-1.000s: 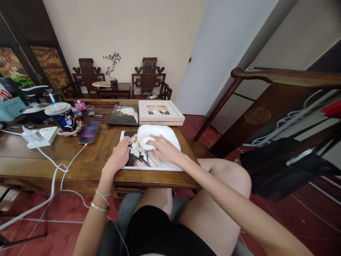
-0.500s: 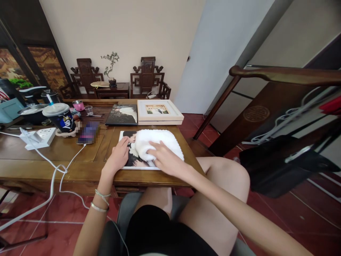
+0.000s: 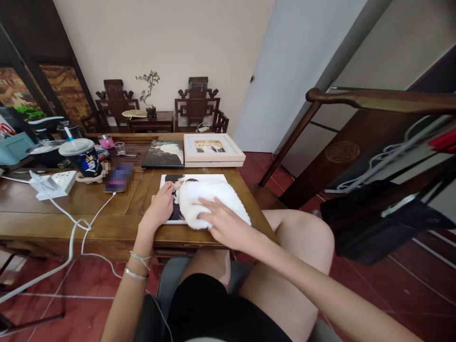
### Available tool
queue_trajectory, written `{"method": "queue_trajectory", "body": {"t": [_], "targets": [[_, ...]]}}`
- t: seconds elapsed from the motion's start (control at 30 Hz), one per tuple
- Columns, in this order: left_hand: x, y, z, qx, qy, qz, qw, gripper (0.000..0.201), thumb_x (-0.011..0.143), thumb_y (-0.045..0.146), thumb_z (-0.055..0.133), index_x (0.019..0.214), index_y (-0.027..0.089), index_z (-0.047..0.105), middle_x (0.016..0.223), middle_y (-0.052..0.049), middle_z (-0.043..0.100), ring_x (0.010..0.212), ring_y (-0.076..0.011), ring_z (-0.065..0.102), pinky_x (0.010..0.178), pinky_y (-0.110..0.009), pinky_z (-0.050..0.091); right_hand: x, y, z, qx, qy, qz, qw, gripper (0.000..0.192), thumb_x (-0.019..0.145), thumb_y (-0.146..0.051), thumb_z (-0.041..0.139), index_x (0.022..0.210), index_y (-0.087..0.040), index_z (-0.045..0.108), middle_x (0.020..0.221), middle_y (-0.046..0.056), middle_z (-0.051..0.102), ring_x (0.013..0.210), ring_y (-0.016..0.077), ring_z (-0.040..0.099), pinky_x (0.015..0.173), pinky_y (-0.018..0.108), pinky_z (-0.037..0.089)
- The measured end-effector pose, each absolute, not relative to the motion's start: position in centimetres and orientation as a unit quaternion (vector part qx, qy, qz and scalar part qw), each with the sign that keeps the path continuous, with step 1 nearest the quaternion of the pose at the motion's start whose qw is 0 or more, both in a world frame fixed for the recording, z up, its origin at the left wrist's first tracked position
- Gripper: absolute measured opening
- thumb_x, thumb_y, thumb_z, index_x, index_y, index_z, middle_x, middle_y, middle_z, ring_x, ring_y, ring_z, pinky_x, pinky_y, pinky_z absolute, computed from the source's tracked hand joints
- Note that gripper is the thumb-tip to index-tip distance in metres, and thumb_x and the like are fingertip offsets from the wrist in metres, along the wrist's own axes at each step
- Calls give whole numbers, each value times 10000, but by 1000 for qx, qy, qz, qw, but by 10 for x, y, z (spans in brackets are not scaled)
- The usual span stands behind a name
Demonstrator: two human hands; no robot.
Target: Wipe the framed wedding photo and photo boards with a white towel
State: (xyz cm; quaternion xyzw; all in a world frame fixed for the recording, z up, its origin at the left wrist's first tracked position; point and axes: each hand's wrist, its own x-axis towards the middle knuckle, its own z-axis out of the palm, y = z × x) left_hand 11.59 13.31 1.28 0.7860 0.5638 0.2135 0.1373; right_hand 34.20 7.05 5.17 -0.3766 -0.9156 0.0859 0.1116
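A glossy photo panel (image 3: pixel 177 213) with a picture of people lies flat near the table's front edge. A fluffy white cloth (image 3: pixel 194 192) covers most of its right side and hangs slightly past its front edge. My right hand (image 3: pixel 224 221) is on the cloth, pressing and gripping it with the index finger stretched out; the fingertips partly sink into the fabric. My left hand (image 3: pixel 162 206) rests on the photo's left edge, fingers extended and holding nothing. The photo's right part is hidden under the cloth and my hand.
Behind the photo lie a dark photo panel (image 3: pixel 164 154) and a pale framed picture (image 3: pixel 213 151). To the left are a phone (image 3: pixel 119 178) on a cable, a drink cup (image 3: pixel 83 159) and a white power strip (image 3: pixel 57 184). A wooden chair back (image 3: pixel 345 147) stands at the right.
My right hand has slid the white cloth toward the front edge and slightly right, uncovering the top of the photo. My left hand stays on the photo's left edge.
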Motion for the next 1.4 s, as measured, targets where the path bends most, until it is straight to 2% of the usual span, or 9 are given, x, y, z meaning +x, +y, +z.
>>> {"method": "queue_trajectory", "body": {"t": [0.1,0.27,0.4,0.57,0.7,0.8,1.03,1.27,1.4], "targets": [[115,138,10,792,553,219,134,482,972,186,297,1441,178,408,1554,-156,354,1466,-260,284,1149,-543,293,337,106,53,-389,-912,68,112,490,749,17,415,1148,-135,657,1342,206,577,1374,321,413,1088,565,330],[113,140,9,791,557,209,144,486,973,198,303,1446,158,406,1565,-155,338,1473,-249,268,1167,-501,277,319,160,60,-432,-894,40,108,476,796,-23,420,1192,-162,644,1235,166,628,1150,296,585,987,433,410],[110,140,8,790,558,215,137,491,979,220,291,1456,166,394,1568,-152,333,1471,-251,273,1150,-510,304,304,188,66,-456,-883,33,101,444,823,-56,448,1207,-170,638,1150,151,656,1041,269,624,919,364,426],[107,143,1,791,545,248,125,481,970,228,301,1429,181,439,1550,-139,371,1446,-255,331,1146,-496,328,301,174,62,-444,-890,17,101,439,834,-55,443,1219,-148,632,1211,188,628,1130,307,589,971,460,409],[107,144,-3,791,541,259,125,498,969,217,278,1434,125,429,1544,-169,372,1448,-261,324,1160,-496,308,314,122,53,-372,-923,28,99,477,784,11,445,1198,-130,637,1376,192,550,1383,334,390,1102,598,284],[108,144,-5,792,538,262,125,490,972,216,280,1434,150,432,1537,-159,387,1447,-246,329,1165,-485,298,329,76,53,-338,-935,55,94,476,739,39,449,1107,-157,678,1460,146,495,1434,331,317,1142,631,229],[111,140,-1,784,553,248,130,491,972,219,289,1440,161,422,1555,-152,360,1452,-257,319,1149,-502,313,364,35,51,-333,-930,100,119,482,618,68,418,915,-182,703,1455,91,519,1444,270,317,1189,567,219],[114,136,5,782,551,260,132,483,983,235,278,1443,184,417,1560,-127,360,1464,-241,294,1155,-489,306,366,96,47,-471,-873,48,119,473,707,33,429,1086,-113,671,1382,220,554,1398,328,391,1120,592,301],[115,134,9,772,521,347,111,513,1005,348,267,1445,125,409,1537,-154,390,1446,-220,328,1189,-428,269,337,112,50,-460,-878,50,125,462,759,7,439,1142,-126,658,1347,201,585,1394,357,383,1087,644,299]]}}
